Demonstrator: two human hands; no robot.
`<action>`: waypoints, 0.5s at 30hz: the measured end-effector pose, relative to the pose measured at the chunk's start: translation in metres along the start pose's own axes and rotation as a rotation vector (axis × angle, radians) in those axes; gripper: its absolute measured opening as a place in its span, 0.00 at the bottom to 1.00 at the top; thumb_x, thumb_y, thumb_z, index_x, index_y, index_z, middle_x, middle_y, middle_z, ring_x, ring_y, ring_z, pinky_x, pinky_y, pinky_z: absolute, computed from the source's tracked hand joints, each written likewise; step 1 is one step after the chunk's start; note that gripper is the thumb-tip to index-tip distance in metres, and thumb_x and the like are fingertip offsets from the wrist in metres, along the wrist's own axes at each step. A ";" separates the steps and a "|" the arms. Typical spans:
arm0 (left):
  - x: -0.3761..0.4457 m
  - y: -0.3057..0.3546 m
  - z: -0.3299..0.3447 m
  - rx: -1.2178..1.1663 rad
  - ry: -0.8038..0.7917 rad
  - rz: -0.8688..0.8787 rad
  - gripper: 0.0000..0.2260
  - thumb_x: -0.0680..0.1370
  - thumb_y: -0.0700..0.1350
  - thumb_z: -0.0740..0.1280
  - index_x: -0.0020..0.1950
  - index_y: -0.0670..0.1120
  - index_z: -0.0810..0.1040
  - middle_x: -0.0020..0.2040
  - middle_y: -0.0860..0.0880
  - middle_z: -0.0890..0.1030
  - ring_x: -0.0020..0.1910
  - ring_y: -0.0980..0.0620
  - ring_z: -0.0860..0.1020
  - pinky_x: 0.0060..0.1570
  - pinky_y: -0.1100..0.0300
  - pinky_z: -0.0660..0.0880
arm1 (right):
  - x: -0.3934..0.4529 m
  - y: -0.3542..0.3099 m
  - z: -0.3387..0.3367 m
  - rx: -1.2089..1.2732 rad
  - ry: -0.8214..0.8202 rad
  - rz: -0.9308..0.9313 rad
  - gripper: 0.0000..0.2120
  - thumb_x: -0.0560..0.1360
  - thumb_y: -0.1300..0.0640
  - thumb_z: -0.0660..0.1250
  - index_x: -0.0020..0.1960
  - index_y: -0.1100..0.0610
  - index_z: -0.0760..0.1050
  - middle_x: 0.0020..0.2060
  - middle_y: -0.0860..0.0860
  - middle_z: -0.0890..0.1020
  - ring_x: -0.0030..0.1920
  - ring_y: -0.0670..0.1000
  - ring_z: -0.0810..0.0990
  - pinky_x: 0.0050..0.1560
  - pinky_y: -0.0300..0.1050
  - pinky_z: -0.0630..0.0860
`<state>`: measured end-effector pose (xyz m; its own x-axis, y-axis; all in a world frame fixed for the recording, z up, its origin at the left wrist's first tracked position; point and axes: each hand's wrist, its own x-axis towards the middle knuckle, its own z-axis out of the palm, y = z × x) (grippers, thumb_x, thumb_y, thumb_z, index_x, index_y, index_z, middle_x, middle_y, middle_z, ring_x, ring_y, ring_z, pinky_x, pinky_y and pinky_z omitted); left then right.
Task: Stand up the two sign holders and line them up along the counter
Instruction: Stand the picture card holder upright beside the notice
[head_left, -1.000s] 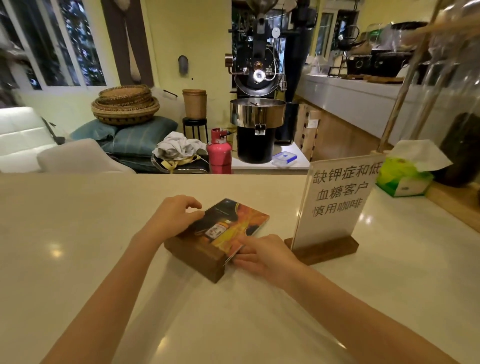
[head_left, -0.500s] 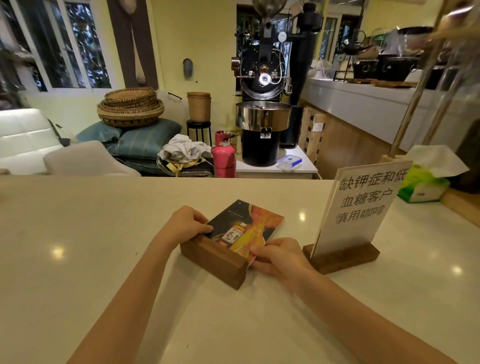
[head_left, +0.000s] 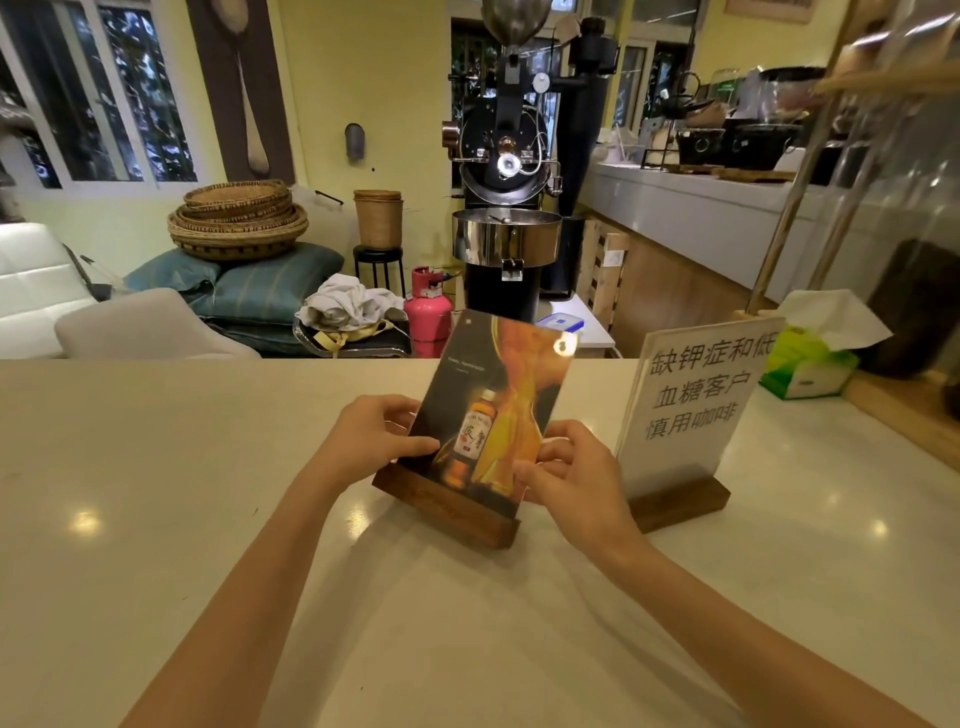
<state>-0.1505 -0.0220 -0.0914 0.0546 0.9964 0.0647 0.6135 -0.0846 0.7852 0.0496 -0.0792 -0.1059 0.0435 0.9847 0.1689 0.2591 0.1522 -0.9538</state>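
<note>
A sign holder with a dark bottle picture (head_left: 496, 405) stands on its wooden base in the middle of the pale counter (head_left: 156, 467), leaning slightly back. My left hand (head_left: 371, 441) grips its left edge and my right hand (head_left: 569, 470) grips its right edge, just above the base. To its right a second sign holder with white card and Chinese text (head_left: 691, 400) stands upright on its own wooden base, untouched, turned a little relative to the first.
A green tissue box (head_left: 808, 364) sits at the counter's right, beside a raised wooden ledge (head_left: 904, 410) and glass jars. Beyond the counter's far edge are a coffee roaster (head_left: 506, 208), a pink gas cylinder (head_left: 427, 317), cushions and baskets.
The bottle-picture holder lay flat on its back a second ago; both hands have tipped it up onto its base. The white text holder has not moved on the counter.
</note>
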 end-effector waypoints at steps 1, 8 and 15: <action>-0.001 0.002 0.000 -0.003 0.005 0.017 0.23 0.69 0.43 0.74 0.62 0.45 0.75 0.49 0.47 0.80 0.50 0.47 0.79 0.49 0.55 0.77 | -0.002 0.000 -0.001 -0.034 0.013 -0.042 0.13 0.72 0.61 0.69 0.51 0.52 0.67 0.40 0.44 0.78 0.41 0.43 0.81 0.34 0.31 0.79; -0.008 0.013 0.010 0.055 0.030 0.119 0.19 0.67 0.45 0.75 0.55 0.44 0.76 0.47 0.49 0.78 0.46 0.49 0.78 0.39 0.64 0.74 | -0.018 0.005 -0.006 -0.177 0.113 -0.241 0.15 0.72 0.61 0.68 0.52 0.50 0.66 0.41 0.45 0.78 0.37 0.36 0.78 0.35 0.23 0.74; -0.013 0.018 0.004 0.082 0.032 0.100 0.21 0.65 0.47 0.76 0.55 0.43 0.78 0.48 0.46 0.83 0.46 0.47 0.80 0.44 0.57 0.78 | -0.026 0.012 -0.004 -0.227 0.108 -0.315 0.14 0.73 0.61 0.67 0.56 0.55 0.68 0.44 0.50 0.80 0.37 0.39 0.78 0.36 0.22 0.74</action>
<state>-0.1365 -0.0369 -0.0808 0.0948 0.9824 0.1609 0.6683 -0.1826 0.7211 0.0559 -0.1030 -0.1206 0.0258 0.8766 0.4806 0.4823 0.4102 -0.7741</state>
